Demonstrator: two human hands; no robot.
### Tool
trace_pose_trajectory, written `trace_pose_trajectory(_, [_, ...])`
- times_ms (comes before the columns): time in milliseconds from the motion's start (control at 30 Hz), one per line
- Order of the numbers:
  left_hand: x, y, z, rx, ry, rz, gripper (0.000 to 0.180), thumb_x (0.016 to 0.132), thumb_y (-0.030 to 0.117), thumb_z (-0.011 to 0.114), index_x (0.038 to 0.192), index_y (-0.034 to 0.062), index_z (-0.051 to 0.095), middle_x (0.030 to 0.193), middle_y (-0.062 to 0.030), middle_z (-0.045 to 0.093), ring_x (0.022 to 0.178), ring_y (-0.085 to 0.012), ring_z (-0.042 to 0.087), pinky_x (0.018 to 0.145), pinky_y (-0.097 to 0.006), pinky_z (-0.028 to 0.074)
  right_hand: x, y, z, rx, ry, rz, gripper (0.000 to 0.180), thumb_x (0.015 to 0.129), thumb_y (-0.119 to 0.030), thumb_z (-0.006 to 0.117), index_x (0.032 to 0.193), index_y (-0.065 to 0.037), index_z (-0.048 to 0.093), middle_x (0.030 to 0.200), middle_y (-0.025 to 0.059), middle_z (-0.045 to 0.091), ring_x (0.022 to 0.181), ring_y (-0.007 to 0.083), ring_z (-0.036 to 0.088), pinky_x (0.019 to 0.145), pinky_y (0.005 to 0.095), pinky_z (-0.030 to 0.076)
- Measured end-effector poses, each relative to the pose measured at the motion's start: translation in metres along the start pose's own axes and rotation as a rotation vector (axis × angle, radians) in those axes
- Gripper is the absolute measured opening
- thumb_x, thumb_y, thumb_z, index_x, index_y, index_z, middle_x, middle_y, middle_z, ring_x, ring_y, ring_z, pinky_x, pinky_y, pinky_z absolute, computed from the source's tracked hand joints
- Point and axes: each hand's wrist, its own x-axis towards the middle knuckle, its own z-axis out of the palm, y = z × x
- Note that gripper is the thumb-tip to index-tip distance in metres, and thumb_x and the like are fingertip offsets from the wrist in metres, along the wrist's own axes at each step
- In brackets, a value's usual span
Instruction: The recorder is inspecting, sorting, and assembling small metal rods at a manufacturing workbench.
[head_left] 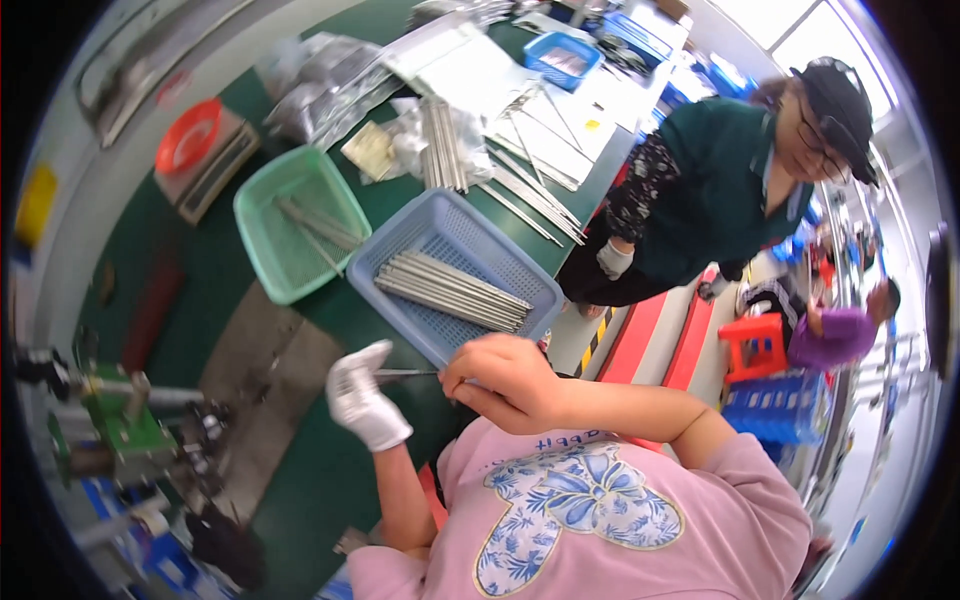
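My left hand (368, 397), in a white glove, is closed around one end of a thin metal rod (408, 373). The rod's other end is pinched between the bare fingers of my right hand (508, 382), so it spans the short gap between both hands. Just beyond them a blue plastic basket (420, 335) holds a bundle of metal rods (455, 290) lying side by side. To its left, a green basket (262, 245) has a few thin rods (318, 225) in it.
A scale with a red tray (188, 138) sits at the far left, and a green machine (125, 425) nearer. More rods (440, 145), plastic bags (335, 90) and a small blue basket (562, 60) lie farther back. A person in dark green (725, 165) stands at the table's right.
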Motion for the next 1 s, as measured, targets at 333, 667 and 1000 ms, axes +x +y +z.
trace_pose_trajectory(333, [0.034, 0.023, -0.084, -0.719, 0.813, -0.16, 0.028, 0.094, 0.021, 0.03, 0.116, 0.0065, 0.041, 0.123, -0.0123, 0.049, 0.112, -0.0287, 0.048, 0.095, -0.044, 0.04, -0.042, 0.063, 0.067, 0.631, -0.522, 0.422, 0.012, 0.083, -0.017, 0.056, 0.083, -0.006, 0.063, 0.115, 0.0155, 0.044, 0.12, 0.0272, 0.031, 0.092, 0.0339, 0.034])
trace_pose_trajectory(667, [-0.032, -0.076, -0.065, -0.717, -0.386, -0.226, 0.035, 0.087, 0.021, 0.042, 0.117, 0.0047, 0.045, 0.115, -0.0087, 0.053, 0.104, -0.0209, 0.051, 0.089, -0.039, 0.04, -0.006, 0.046, 0.058, 0.467, 0.202, 0.109, 0.009, 0.081, -0.009, 0.057, 0.084, -0.004, 0.063, 0.107, 0.0125, 0.054, 0.109, 0.0264, 0.048, 0.089, 0.038, 0.038])
trace_pose_trajectory(1000, [-0.032, -0.036, -0.043, 0.014, 0.053, -0.888, 0.062, 0.071, 0.015, 0.052, 0.129, 0.0073, 0.033, 0.131, -0.0132, 0.037, 0.117, -0.0232, 0.038, 0.096, -0.042, 0.03, -0.02, 0.084, 0.069, -0.017, -0.063, -0.088, 0.005, 0.073, -0.004, 0.061, 0.078, -0.005, 0.063, 0.09, 0.0062, 0.058, 0.089, 0.0226, 0.057, 0.074, 0.0341, 0.045])
